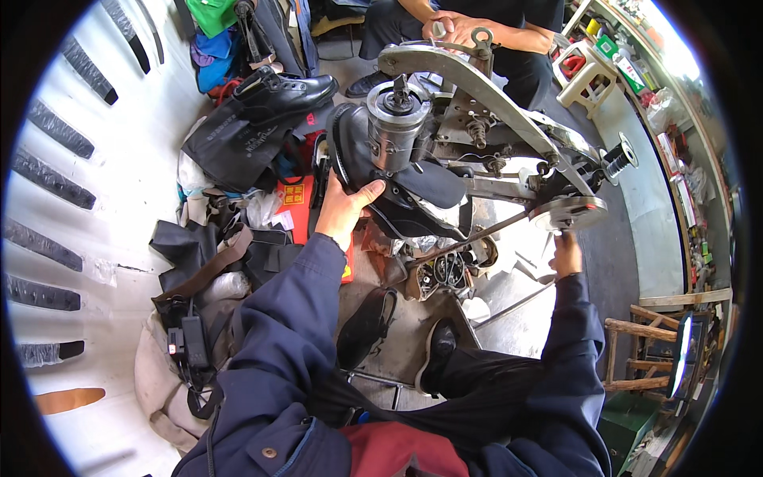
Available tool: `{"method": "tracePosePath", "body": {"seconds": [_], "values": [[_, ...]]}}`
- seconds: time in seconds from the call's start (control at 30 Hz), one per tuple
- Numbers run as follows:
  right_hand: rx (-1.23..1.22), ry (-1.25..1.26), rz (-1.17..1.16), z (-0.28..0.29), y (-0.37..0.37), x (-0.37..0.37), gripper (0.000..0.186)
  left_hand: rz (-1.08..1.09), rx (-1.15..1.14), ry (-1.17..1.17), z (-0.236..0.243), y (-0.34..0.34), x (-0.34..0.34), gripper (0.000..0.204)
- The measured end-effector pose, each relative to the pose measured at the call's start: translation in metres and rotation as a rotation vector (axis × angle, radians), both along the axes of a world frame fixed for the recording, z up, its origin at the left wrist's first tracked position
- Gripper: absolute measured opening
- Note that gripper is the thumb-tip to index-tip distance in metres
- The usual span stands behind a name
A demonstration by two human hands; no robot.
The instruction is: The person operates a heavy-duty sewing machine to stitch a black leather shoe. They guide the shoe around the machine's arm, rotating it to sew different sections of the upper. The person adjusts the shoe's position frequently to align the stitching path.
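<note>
In front of me stands a metal hand-cranked shoe-sewing machine (509, 99). Its shiny cylindrical head (396, 131) comes down into the opening of a black shoe (354, 147). My left hand (343, 211) grips the shoe's side, thumb on top of the upper and fingers partly hidden. A loose black flap (435, 184) of the shoe spreads out to the right of the head. My right hand (566, 256) is closed just below the rim of the machine's handwheel (568, 213), seemingly round its handle, which the fingers mostly cover. A thread spool (620, 157) sits above the wheel.
Facing me, a seated person's hands (457, 30) are behind the machine. A black shoe (286, 91) lies on a black bag (234, 147) at left. Below the machine are a box of small parts (445, 274) and a wooden-handled rod. Shelves and a wooden stool (644, 350) line the right.
</note>
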State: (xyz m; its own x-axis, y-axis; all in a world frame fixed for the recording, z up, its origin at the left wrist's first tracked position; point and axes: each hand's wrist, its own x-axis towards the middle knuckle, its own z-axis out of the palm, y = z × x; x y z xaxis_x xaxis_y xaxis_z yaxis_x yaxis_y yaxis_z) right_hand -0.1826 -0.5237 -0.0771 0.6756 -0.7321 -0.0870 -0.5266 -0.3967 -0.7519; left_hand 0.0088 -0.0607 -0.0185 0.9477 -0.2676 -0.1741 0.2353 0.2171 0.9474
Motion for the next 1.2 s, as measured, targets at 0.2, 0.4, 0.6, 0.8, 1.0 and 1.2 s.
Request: {"method": "tracePosePath", "body": {"seconds": [0.2,0.4,0.6,0.8,1.0,1.2], "values": [[0.107,0.098,0.167,0.009,0.064,0.015,0.044,-0.003,-0.001,0.005,0.001,0.001,0.002,0.078],[-0.139,0.291,0.248,0.029,0.066,0.015,0.047,0.0,-0.043,-0.014,0.0,0.001,0.002,0.086],[-0.595,0.426,0.236,0.097,0.085,0.003,0.05,0.007,-0.123,-0.042,-0.01,0.0,0.004,0.092],[-0.287,-0.417,0.494,0.129,0.178,0.043,0.014,0.033,-0.185,-0.124,-0.007,-0.004,0.001,0.09],[-0.486,-0.473,0.777,0.14,0.245,0.074,0.034,0.087,-0.053,-0.263,0.002,-0.007,-0.008,0.078],[-0.504,-0.378,0.834,0.127,0.264,0.092,0.032,0.104,0.052,-0.22,-0.007,-0.003,-0.007,0.082]]}}
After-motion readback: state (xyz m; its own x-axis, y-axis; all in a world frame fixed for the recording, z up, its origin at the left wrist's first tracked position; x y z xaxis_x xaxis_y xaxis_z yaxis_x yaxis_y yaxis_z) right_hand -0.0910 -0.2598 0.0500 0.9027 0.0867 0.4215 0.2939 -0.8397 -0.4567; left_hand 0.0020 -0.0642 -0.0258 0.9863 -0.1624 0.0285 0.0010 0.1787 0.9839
